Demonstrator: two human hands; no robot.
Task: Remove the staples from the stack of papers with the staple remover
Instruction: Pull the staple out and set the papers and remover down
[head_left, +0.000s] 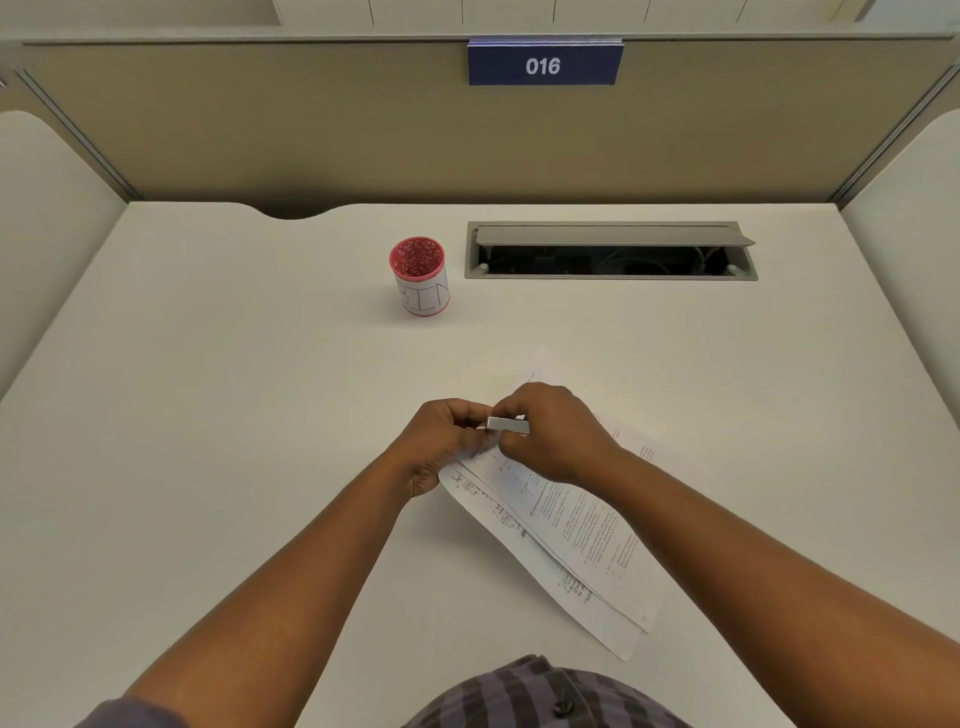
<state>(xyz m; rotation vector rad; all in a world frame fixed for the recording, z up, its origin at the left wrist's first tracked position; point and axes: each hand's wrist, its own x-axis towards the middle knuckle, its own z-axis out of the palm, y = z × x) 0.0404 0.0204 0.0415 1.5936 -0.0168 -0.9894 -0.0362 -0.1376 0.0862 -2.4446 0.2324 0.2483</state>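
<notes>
This is an office cubicle. A white desk (208, 415) sits enclosed by tan fabric partition walls (311, 130), the back one carrying a blue number plate (543, 64) reading 016. A grey cable hatch (610, 251) with its flap raised is set into the desktop, showing wiring inside.

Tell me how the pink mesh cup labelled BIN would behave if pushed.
The pink mesh cup is probably light, since its wall is perforated. Standing taller than wide on the smooth white desk, it may slide or tip. On its side, it would likely roll.
</notes>
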